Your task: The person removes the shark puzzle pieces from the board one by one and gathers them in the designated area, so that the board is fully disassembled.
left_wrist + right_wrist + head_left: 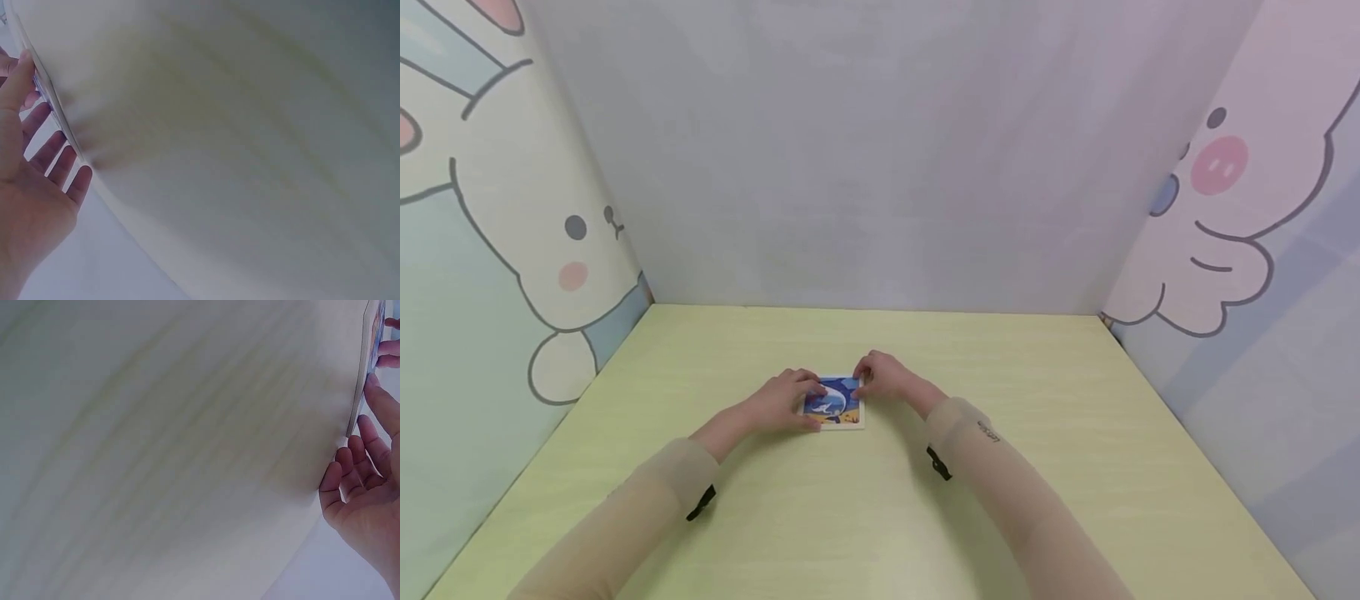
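A small square picture board (842, 408) lies on the table, with a white border and a blue-and-orange sea picture of a whale. My left hand (781, 402) holds it from the left, thumb at the near left corner and fingers over the far left part. At its far right corner, my right hand (886, 377) grips the edge between thumb and bent fingers. In the left wrist view, the board's edge (57, 109) runs along my left hand's fingertips. From the right wrist, the board (364, 369) shows edge-on beside my right thumb and fingers.
The pale yellow table (880, 517) spreads around both hands. A plain grey-white backdrop (865, 167) rises behind it. Side panels carry cartoon animals, a rabbit (542, 217) at left and a pink-cheeked figure (1262, 183) at right. Black straps (702, 502) hang below the beige sleeves.
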The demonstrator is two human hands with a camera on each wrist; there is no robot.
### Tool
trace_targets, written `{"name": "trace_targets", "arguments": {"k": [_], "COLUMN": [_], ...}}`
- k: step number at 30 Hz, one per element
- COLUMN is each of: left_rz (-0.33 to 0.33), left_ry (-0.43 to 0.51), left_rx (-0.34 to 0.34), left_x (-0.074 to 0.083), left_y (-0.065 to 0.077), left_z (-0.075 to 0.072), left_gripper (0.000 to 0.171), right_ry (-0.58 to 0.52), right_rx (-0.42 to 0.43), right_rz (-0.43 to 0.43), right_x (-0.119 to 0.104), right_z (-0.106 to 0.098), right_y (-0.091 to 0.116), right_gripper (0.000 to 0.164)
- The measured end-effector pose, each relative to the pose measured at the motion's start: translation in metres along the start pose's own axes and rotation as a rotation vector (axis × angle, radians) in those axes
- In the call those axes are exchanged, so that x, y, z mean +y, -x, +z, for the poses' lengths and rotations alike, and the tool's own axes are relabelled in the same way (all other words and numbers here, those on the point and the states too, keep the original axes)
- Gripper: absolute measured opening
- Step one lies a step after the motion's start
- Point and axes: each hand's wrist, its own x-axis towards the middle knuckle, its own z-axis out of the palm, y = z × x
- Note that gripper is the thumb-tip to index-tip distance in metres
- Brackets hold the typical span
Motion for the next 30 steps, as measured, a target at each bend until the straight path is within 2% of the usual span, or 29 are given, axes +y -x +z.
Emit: {"name": "trace_targets", "arguments": {"k": [9, 16, 20, 30], "left_rz": [0.034, 0.049, 0.052, 0.078], "left_ry": [-0.077, -0.08, -0.079, -0.062], "left_rx": [-0.059, -0.073, -0.075, -0.091], "left_x": [0.006, 0.01, 0.009, 0.008], "left_y": [0.0, -0.001, -0.001, -0.003], "left_z": [-0.005, -0.011, -0.011, -0.01], "left_gripper": [0.063, 0.063, 0.063, 0.063], "right_ry": [-0.011, -0.043, -0.09, -0.117], "right_rx": [-0.018, -0.01, 0.002, 0.008], "right_rz": [0.011, 0.012, 0.014, 0.024], "right_x": [-0.003, 0.001, 0.001, 0.002], "right_z": [-0.001, 0.0, -0.001, -0.001], "right_y": [0.002, 0.0, -0.001, -0.001], "right_gripper": [0.033, 0.035, 0.031, 0.026]}}
